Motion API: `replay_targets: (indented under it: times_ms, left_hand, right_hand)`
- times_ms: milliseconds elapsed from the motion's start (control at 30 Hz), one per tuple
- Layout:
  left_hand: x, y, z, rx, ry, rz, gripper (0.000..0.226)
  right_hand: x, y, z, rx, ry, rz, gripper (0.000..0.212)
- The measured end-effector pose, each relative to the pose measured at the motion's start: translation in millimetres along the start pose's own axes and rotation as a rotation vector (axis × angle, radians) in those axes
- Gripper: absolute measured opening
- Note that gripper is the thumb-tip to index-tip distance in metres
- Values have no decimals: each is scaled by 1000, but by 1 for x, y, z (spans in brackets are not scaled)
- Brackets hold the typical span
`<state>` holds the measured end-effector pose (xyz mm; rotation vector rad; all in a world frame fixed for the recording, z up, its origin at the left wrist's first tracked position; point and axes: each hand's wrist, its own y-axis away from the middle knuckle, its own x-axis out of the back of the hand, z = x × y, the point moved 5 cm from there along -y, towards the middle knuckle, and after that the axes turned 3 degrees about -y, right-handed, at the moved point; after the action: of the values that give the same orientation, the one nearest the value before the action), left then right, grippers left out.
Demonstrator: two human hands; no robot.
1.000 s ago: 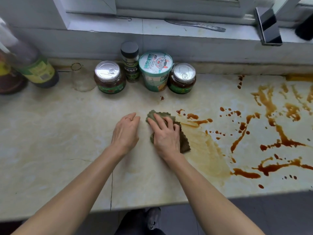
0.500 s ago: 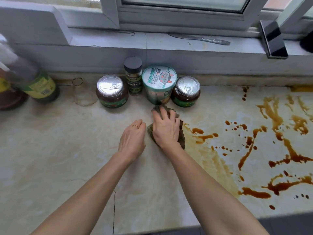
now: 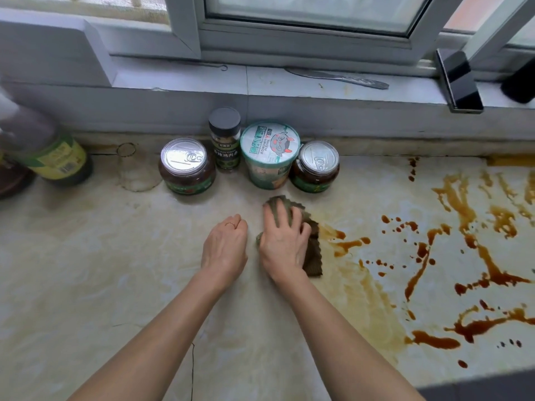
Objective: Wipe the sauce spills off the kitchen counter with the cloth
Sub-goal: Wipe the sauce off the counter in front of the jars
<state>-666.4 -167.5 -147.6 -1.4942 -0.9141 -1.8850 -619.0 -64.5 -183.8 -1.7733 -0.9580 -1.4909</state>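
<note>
The person's right hand [image 3: 285, 244] lies flat on the green cloth [image 3: 314, 257], its fingers spread and almost straight, and presses it on the counter [image 3: 86, 270]. The left hand [image 3: 224, 247] rests on the counter just to the left of it, its fingers loosely bent, and holds nothing. The two hands are near but do not touch. Right of the cloth is a pale brown smear [image 3: 367, 299], and farther right lie the dark sauce spills [image 3: 492, 273]. Beyond the hands stand a jar [image 3: 186, 166], a spice bottle [image 3: 225, 138], a green cup [image 3: 269, 154] and another jar [image 3: 315, 166].

Glossy marble-look counter [image 3: 86, 270]; ribbed cloth [image 3: 314, 256]; metal jar lids [image 3: 183, 155].
</note>
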Motion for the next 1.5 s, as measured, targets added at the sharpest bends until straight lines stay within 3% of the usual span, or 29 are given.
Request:
replay_targets:
  times_ms: [100, 267, 367, 633, 867, 1133, 1367, 1500]
  left_hand:
    - [0, -1, -2, -11, -17, -4, 36]
    - [-2, 0, -6, -41, -13, -32, 48]
    - [-3, 1, -4, -25, 4, -35, 50]
    - [-7, 1, 3, -11, -6, -35, 62]
    - [-7, 3, 6, -10, -30, -47, 62]
    - [-7, 3, 8, 0, -82, -50, 51]
    - [-5, 3, 8, -23, -85, -58, 44]
    - [-6, 3, 8, -21, -91, -60, 45]
  right_hand:
    - [1, -13, 3, 19, -12, 3, 55]
    - [8, -12, 69, -268, -5, 59, 50]
    - [10, 2, 80, -328, -18, 55, 53]
    - [2, 28, 48, -41, -75, -37, 56]
    - [19, 34, 115, -351, -31, 29, 55]
    - [7, 62, 65, -37, -82, -19, 58]
    - [15, 58, 108, -298, -83, 5, 52]
    - [9, 78, 73, -208, -140, 7, 58]
